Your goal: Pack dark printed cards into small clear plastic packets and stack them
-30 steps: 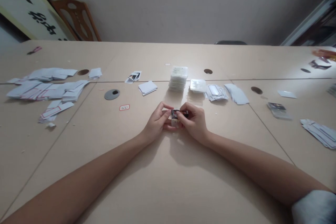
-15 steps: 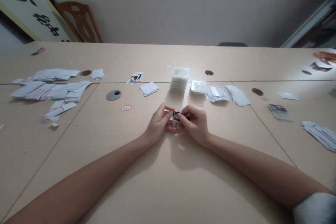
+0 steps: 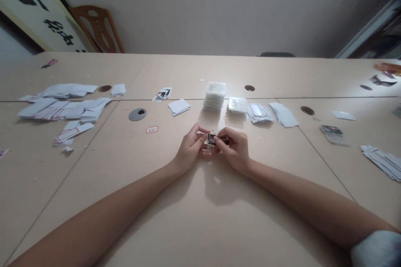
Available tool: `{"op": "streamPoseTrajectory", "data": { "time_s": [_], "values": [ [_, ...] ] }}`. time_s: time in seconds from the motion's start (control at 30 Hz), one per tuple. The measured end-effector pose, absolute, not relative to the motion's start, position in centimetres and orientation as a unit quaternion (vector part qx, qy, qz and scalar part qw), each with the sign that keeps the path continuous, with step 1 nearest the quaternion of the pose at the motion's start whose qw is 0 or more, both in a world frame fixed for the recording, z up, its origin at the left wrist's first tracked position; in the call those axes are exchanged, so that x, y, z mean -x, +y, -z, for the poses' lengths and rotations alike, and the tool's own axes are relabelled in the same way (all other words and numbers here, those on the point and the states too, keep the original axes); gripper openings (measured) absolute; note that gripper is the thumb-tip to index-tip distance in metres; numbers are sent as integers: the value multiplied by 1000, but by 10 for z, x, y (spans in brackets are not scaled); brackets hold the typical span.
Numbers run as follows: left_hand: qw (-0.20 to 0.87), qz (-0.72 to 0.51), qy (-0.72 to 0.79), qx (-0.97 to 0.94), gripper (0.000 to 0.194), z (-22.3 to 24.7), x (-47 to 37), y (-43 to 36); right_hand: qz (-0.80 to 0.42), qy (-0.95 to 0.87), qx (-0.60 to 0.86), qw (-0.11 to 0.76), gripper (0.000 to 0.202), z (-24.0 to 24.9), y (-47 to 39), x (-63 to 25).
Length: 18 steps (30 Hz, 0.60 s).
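Now, dark-printed piece [image 3: 212,139]: between both hands above the table [image 3: 194,225], print too small to read!
Left hand [image 3: 190,147]: fingers pinching its left side.
Right hand [image 3: 236,147]: fingers gripping it, thumb on top.
Red-bordered label [image 3: 152,129]: marks unclear.
Panel [image 3: 34,10]: bold black characters.
Clear box stack [image 3: 214,96]: beyond the hands.

On the pale wooden table [image 3: 219,233] there lies, to the left, a wide spread of white paper slips [image 3: 67,108], some with red borders. Near the middle stands a tall stack of clear cases [image 3: 214,96], and just beside it is a lower stack [image 3: 238,105]. To the right of these rest white cards [image 3: 283,114] and, well apart, a case with a dark picture [image 3: 332,134].
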State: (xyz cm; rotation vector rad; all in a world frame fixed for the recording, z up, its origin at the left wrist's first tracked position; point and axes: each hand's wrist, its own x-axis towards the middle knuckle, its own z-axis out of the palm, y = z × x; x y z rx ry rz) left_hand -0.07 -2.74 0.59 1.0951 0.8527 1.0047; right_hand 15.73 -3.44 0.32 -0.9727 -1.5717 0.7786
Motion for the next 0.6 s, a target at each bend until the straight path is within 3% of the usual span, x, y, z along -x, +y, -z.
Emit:
{"op": "streamPoseTrajectory", "data": {
  "time_s": [0.3,0.6],
  "values": [
    [649,-446,403,-466,36,-10,2,-27,-419,-585,406,564,22,-11,-31,-157],
    [687,-428,372,-454,38,-10,4,-25,-407,-619,425,520,19,-3,-26,-158]
  ]
}}
